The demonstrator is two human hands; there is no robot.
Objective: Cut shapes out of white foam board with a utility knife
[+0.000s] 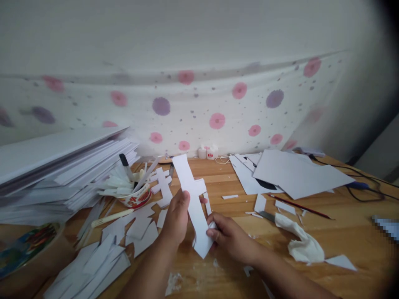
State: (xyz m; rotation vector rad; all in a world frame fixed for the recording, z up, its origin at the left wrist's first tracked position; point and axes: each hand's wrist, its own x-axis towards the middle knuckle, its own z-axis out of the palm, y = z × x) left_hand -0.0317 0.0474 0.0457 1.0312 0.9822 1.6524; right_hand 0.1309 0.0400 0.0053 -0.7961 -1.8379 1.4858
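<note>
A long white paper cutout (193,203) with side tabs is held up at a slant over the middle of the wooden table. My left hand (178,216) grips its left edge, the thumb lying on the front face. Lower down, my right hand (229,234) pinches a tab at the right edge between thumb and fingers. Fingertips of my left hand show behind the paper on its right side. A similar cross-shaped cutout (162,185) lies on the table behind my left hand.
Stacked white sheets (93,162) fill the left side, beside a patterned bowl (137,199) of tools. Paper scraps (90,265) lie front left. At right are large sheets (296,172), a dark red pencil (302,207), crumpled tissue (304,241) and black cables (370,182).
</note>
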